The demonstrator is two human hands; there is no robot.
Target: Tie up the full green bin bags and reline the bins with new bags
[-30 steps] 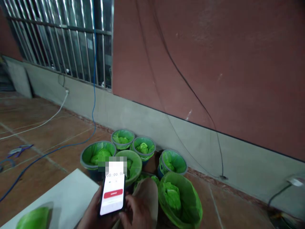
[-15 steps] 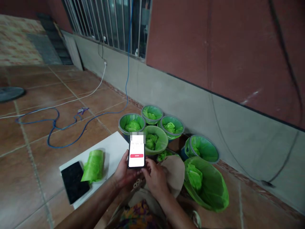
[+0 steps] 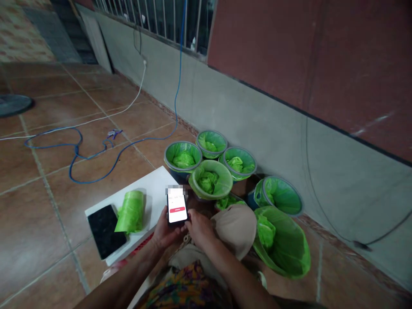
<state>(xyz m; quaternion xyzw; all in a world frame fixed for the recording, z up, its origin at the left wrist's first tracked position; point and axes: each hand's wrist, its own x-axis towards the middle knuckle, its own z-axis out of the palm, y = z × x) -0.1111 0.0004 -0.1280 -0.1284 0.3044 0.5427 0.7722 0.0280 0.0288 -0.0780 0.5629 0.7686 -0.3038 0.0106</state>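
Observation:
Before me, a smartphone [image 3: 177,214] with a lit white screen and a red bar rests in my left hand [image 3: 165,229], whose fingers are wrapped around its left side and underside. My right hand [image 3: 200,227] is closed at the phone's lower right corner, its fingertips curled against the edge. To the left stands a white tabletop [image 3: 157,197]. On it lie a roll of green plastic bags [image 3: 131,210] and a dark tablet [image 3: 105,231], the roll partly over the tablet.
Several bins lined with green bags stand ahead and right, including a pale green bin [image 3: 223,178] and a large tilted bin [image 3: 289,244]. A blue cable [image 3: 124,150] loops over the tiled floor. A grey wall [image 3: 241,111] rises behind the bins.
My view has tilted down and shifted slightly. In the picture, the phone and both hands sit a little further left and lower. Both hands stay at the phone.

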